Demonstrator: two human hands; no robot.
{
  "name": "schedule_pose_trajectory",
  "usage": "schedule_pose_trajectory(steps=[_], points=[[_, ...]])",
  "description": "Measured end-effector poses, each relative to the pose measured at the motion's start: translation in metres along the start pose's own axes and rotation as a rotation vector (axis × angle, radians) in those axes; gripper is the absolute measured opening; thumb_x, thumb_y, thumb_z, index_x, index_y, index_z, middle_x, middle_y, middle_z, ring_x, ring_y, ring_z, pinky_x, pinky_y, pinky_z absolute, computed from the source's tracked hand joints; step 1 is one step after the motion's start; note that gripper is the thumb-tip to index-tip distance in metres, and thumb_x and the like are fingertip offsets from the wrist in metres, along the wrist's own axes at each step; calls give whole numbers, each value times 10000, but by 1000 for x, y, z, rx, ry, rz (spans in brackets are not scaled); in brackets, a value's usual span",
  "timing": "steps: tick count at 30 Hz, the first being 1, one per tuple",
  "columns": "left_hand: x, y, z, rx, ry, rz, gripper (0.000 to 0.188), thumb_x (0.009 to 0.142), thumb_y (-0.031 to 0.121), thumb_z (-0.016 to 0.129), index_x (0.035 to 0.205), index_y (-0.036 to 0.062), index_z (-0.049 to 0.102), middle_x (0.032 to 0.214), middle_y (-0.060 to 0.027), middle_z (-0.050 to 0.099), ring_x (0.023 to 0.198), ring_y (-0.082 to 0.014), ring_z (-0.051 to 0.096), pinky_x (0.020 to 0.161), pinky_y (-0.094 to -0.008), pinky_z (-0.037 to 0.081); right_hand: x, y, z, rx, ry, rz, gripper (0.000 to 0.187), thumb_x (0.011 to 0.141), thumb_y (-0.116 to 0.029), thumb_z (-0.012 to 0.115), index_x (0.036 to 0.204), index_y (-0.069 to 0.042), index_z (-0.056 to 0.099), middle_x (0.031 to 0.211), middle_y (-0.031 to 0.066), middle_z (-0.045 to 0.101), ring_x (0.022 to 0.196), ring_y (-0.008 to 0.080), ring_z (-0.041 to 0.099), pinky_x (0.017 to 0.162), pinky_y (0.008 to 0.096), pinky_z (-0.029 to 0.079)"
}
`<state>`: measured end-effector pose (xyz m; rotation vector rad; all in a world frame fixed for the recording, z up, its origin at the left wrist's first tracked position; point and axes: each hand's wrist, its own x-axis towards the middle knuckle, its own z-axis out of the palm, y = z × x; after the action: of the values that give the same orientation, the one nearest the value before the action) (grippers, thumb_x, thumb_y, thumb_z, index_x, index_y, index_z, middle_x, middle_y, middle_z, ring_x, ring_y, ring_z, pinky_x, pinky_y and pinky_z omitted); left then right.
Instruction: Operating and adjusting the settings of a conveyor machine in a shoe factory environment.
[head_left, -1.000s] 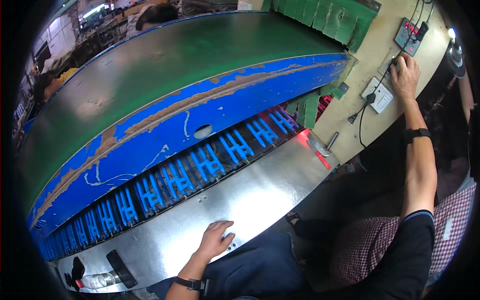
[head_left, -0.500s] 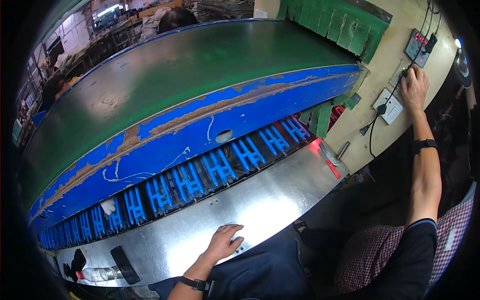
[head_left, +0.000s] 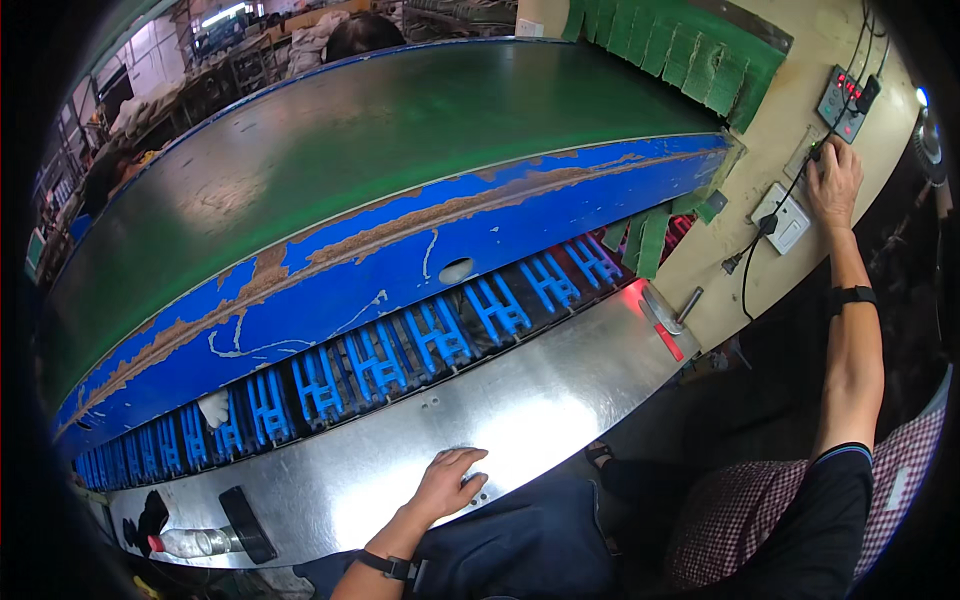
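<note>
My left hand (head_left: 447, 485) lies on the shiny metal ledge (head_left: 370, 430), fingers stretched and thumb apart, holding nothing. My right hand (head_left: 836, 185) is raised to the cream machine panel (head_left: 735, 215) at the right. Its fingers are curled together at a small fitting below the control box (head_left: 841, 103), which has red lit digits; my fingers hide what they grip. A black cable (head_left: 799, 178) runs down past them to a white socket (head_left: 781, 218). Beyond the ledge stretches a row of blue fork-shaped holders (head_left: 437, 332).
A green conveyor belt (head_left: 380, 120) with a chipped blue side rail (head_left: 370, 235) spans the far side. Green strip curtains (head_left: 690, 60) hang at its right end. On the ledge's left lie a clear bottle (head_left: 195, 543) and a black phone-like slab (head_left: 247, 525). A white glove-like thing (head_left: 214, 408) touches the holders.
My right hand stays at the panel, its fingers bent slightly differently. My left hand has not moved. The whole view has shifted a little.
</note>
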<state>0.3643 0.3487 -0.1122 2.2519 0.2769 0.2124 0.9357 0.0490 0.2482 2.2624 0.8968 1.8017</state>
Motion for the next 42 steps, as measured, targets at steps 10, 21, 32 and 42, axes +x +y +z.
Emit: schedule_pose_trajectory(steps=[10, 21, 32, 42], points=[[0, 13, -6, -35, 9, 43, 423, 898, 240, 642, 1261, 46, 548, 1232, -158, 634, 1165, -341, 580, 1004, -445, 433, 6, 11, -30, 189, -200, -32, 592, 745, -132, 728, 1293, -65, 515, 1317, 138, 509, 1191, 374, 479, 1043, 450, 386], [-111, 176, -170, -553, 480, 978, 194, 825, -45, 619, 785, 48, 454, 972, -208, 706, 750, -341, 682, 645, -392, 573, -241, -266, -232, 1051, -753, 504, 240, 809, -103, 682, 1002, 1, 587, 1011, 196, 613, 941, 359, 622, 830, 436, 504], [-192, 171, -218, -1492, 328, 1512, 138, 938, 73, 603, 806, 73, 644, 1016, -63, 691, 847, -201, 640, 718, -311, 548, -333, -388, -372, 1124, -1117, 101, 511, 906, -268, 622, 1329, -17, 484, 1329, 226, 469, 1259, 401, 435, 1078, 456, 366], [-182, 146, -211, -1303, 349, 1620, 204, 975, 229, 626, 1107, 73, 620, 1234, -114, 638, 1063, -285, 624, 918, -398, 507, -335, -393, -362, 1142, -1079, 80, 496, 899, -302, 618, 1295, -24, 510, 1303, 200, 491, 1225, 392, 445, 1063, 455, 363]])
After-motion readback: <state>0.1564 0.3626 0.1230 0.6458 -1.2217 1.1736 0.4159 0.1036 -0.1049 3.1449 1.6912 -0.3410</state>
